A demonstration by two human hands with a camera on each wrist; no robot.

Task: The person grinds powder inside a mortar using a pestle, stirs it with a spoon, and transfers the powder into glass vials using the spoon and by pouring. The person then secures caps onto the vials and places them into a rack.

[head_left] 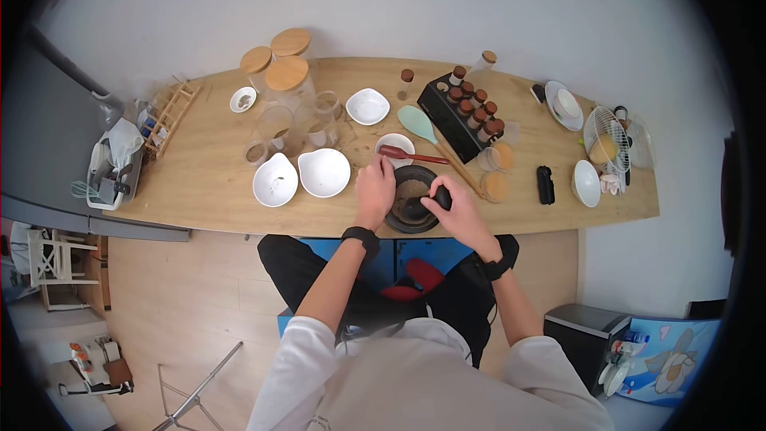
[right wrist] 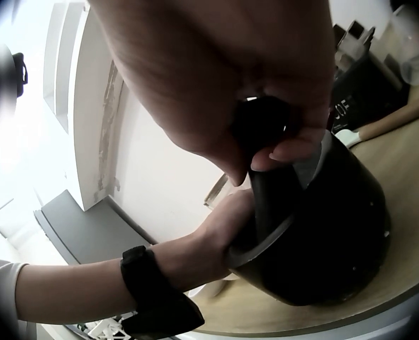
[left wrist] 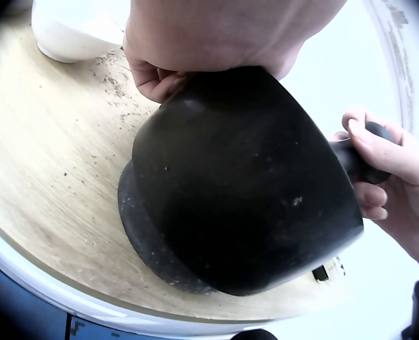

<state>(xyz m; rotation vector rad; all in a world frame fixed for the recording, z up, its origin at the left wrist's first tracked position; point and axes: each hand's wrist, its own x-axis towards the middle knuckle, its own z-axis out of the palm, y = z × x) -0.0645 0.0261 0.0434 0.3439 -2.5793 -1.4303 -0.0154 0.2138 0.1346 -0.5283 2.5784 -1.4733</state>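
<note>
A black mortar point(left wrist: 245, 184) stands near the table's front edge with brown powder point(head_left: 411, 188) inside. My left hand point(head_left: 375, 190) grips its left rim, with the fingers curled over the edge. My right hand point(head_left: 453, 209) holds the knobbed top of a black pestle point(right wrist: 272, 198) between thumb and fingers. The pestle leans inside the mortar, its lower end down in the powder. Just behind the mortar, a dark red long-handled utensil point(head_left: 423, 158) lies across a small white bowl point(head_left: 404, 141).
White bowls point(head_left: 325, 173) stand to the left, before wooden-lidded jars point(head_left: 288, 73). Behind on the right is a black rack point(head_left: 451, 121) of corked spice bottles, with a mint-green spoon point(head_left: 416, 123) alongside. Further right are a black case point(head_left: 546, 185) and a wire basket point(head_left: 604, 137).
</note>
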